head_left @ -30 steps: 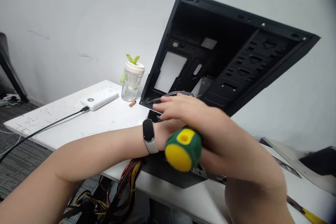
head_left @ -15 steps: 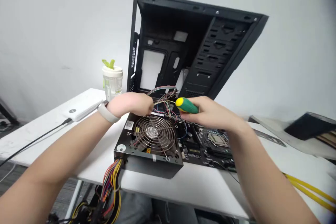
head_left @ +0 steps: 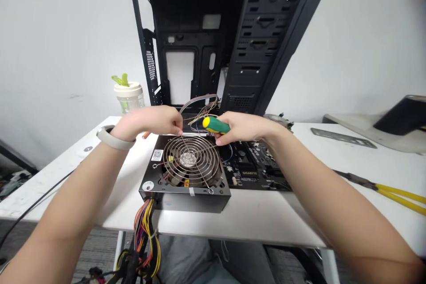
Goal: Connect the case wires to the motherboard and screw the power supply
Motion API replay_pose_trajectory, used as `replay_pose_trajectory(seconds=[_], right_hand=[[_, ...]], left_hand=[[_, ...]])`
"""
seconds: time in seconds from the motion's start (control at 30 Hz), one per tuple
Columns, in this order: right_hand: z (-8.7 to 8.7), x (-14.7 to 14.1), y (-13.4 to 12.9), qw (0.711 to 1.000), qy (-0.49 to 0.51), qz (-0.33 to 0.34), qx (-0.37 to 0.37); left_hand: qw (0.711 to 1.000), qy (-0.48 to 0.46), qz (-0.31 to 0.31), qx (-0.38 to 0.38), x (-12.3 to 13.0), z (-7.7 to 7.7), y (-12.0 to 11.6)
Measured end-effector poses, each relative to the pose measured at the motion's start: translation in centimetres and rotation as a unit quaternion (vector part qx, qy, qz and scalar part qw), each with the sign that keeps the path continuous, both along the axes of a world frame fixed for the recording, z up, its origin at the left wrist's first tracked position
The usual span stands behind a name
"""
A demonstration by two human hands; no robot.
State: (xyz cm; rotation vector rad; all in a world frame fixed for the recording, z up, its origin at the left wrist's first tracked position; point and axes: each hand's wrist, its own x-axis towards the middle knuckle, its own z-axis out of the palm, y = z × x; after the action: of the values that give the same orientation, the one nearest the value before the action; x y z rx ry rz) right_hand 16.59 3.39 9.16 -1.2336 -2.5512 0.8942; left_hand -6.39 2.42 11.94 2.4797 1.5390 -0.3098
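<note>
White table (head_left: pixel 262 215), GIGABYTE-lettered motherboard (head_left: pixel 244 163), green handle (head_left: pixel 218 125) in right hand (head_left: pixel 242 126)

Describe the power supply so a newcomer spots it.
Find the open black computer case at the back of the white table. In front sits the power supply, a black box whose coloured cables hang over the table's edge. Unlike the flat motherboard beside it, it has a round fan grille on top.

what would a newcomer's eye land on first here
Probably the big black computer case, looming at the back of the white table. In front of it sits the power supply with its round wire grille, coloured cables hanging from its near-left corner. Then the bright green-and-yellow handle in the right hand, above the grille's far-right side.
</note>
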Motion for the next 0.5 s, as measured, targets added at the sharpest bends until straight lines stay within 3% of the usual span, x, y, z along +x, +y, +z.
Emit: replay_pose_trajectory(seconds=[0.13,0.23,0.5], right_hand=[[-0.4,-0.1,0.3,0.986,0.139,-0.042,-0.087],[-0.7,-0.3,0.4,0.973,0.197,-0.074,-0.095],[-0.7,-0.6,0.4,0.975,0.188,-0.071,-0.095]], left_hand=[[0.999,-0.032,0.009,-0.019,-1.0,0.9,0.0],[0.998,-0.047,0.021,-0.033,-1.5,1.2,0.2],[0.995,-0.006,-0.001,-0.102,-1.0,1.2,0.1]])
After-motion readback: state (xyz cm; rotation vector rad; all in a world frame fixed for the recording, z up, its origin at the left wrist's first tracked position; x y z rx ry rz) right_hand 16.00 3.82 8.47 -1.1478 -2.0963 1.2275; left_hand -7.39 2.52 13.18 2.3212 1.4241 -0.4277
